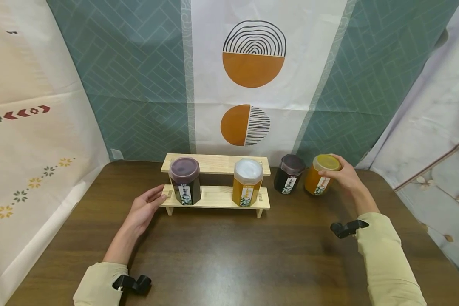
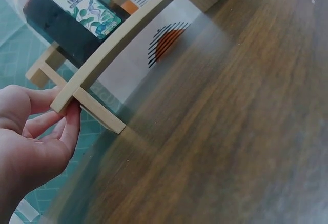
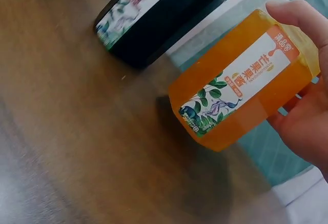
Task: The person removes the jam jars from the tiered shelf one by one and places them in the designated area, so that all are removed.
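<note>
In the head view my left hand (image 1: pixel 144 210) is at the left end of a two-tier wooden rack (image 1: pixel 216 196). Its thumb and fingers pinch the end of the lower board, as the left wrist view shows. A dark jar with a purple lid (image 1: pixel 185 180) and an orange jar with a white lid (image 1: pixel 247 182) stand on the rack's lower tier. My right hand (image 1: pixel 344 175) grips a labelled orange jam jar (image 3: pixel 241 88) near its yellow lid, right of the rack. Whether that jar's base touches the table, I cannot tell.
Between the rack and the gripped jar stands another dark jar (image 1: pixel 288 174) on the brown wooden table (image 1: pixel 229 255). A patterned cloth (image 1: pixel 145 85) hangs right behind the table, and light cloths (image 1: pixel 42 170) hang at both sides.
</note>
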{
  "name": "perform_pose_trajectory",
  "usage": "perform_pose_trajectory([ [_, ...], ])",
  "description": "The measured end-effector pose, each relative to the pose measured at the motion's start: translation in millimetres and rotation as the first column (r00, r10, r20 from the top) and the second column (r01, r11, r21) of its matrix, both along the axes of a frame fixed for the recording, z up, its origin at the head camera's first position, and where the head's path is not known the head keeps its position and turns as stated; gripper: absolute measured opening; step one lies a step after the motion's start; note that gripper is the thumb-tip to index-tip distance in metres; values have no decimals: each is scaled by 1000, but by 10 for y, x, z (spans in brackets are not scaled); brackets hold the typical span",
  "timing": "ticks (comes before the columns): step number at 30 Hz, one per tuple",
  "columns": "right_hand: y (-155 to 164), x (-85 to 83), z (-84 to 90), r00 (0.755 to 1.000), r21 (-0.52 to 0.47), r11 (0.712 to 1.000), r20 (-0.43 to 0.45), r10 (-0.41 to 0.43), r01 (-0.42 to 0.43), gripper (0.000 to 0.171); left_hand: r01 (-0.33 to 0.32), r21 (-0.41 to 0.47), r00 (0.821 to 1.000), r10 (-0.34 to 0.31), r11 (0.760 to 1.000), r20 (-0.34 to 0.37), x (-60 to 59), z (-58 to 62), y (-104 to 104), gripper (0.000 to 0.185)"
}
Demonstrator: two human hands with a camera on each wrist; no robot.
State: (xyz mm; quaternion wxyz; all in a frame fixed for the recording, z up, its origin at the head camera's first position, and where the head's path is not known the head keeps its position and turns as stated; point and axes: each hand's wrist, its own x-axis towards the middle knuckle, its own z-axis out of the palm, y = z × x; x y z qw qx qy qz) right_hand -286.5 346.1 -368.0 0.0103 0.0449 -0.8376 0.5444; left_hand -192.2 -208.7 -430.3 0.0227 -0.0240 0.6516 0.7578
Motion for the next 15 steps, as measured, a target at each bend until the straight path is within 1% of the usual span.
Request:
perform_pose_trajectory([
  [4, 0, 42, -127, 1000, -71, 997, 27, 15, -13, 70, 4, 0, 1000, -4, 1000, 3, 6, -10, 9, 55],
  [5, -7, 47, -148, 999, -105, 994, 39, 24, -19, 71, 3, 0, 1000, -3, 1000, 2, 8, -9, 7, 55],
  [9, -29, 47, -192, 997, -172, 985, 66, 43, -31, 78, -9, -6, 1000, 9, 1000, -2, 8, -4, -6, 55],
  [11, -33, 42, -201, 996, -190, 981, 67, 51, -38, 80, -7, -10, 1000, 7, 1000, -2, 4, -2, -10, 55],
  [15, -6, 32, -225, 995, -185, 981, 65, 73, -60, 80, 5, -6, 1000, -5, 1000, -4, -9, -7, -9, 56],
])
